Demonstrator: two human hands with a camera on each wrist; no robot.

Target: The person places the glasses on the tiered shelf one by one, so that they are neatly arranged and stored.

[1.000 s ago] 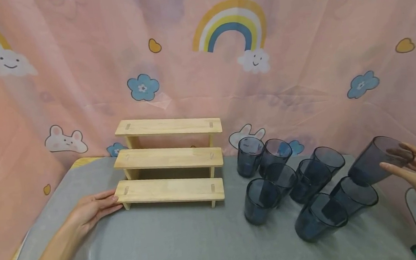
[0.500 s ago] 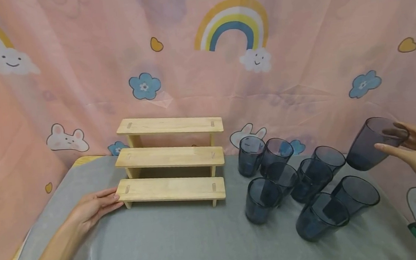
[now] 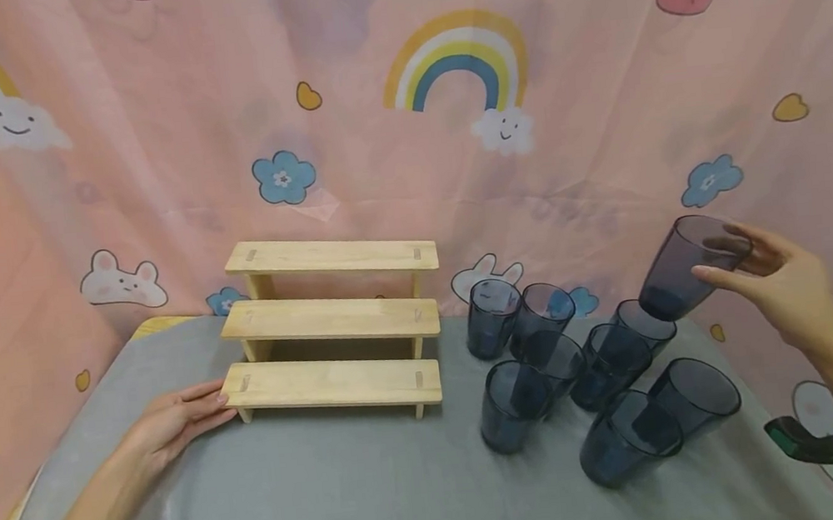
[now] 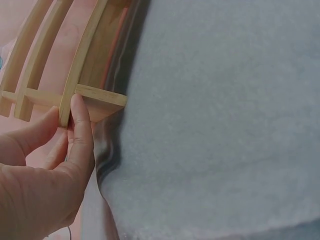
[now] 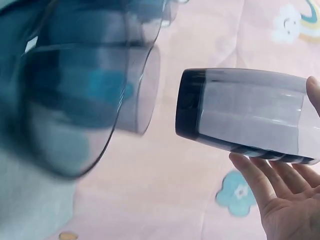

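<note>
While the fingers of the right hand [image 3: 784,283] grasp one glass [image 3: 674,273] near its rim at 3 o'clock in the head view, it has shifted toward 11 o'clock over the last second, hanging tilted, so the pick-up seems done. At 8 o'clock the left hand's [image 3: 169,424] fingers pinch one three-tier rack [image 3: 330,380]; eight more glasses [image 3: 504,427] stand at 4 o'clock on the bench [image 3: 319,495].
</note>
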